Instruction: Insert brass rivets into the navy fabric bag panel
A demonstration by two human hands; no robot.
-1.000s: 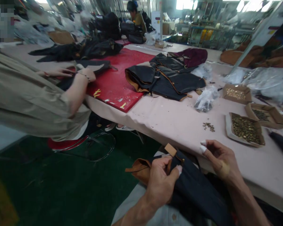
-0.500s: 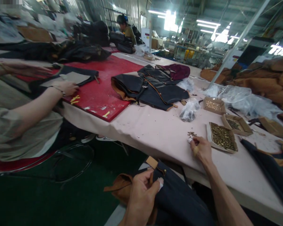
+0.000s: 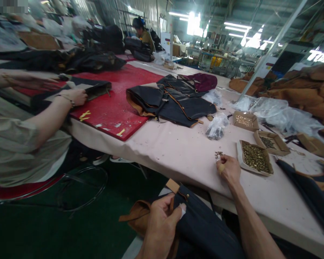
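My left hand (image 3: 162, 221) is closed on a dark blue bag (image 3: 202, 219) with tan trim, which lies in front of me below the table edge. Thumb and fingers pinch it near a tan leather tab (image 3: 173, 185) and a small brass stud (image 3: 187, 196). White wrapping shows on the thumb. On the table, my right hand (image 3: 229, 169) has its fingers pressed together beside a small heap of loose metal rivets (image 3: 218, 154). Tape is wound round one finger. Whatever lies between those fingertips is hidden.
Open boxes of brass rivets (image 3: 255, 157) and other small fittings (image 3: 268, 142) stand right of my right hand. A plastic bag (image 3: 217, 126) and dark bag pieces (image 3: 175, 100) lie farther back. At left, a co-worker's hands (image 3: 77, 97) handle a dark piece over a red board (image 3: 116, 118).
My right hand has shifted slightly at the rivet heap, its fingers closer together. My left hand keeps its hold. The co-worker's dark piece has tilted up at its near edge.
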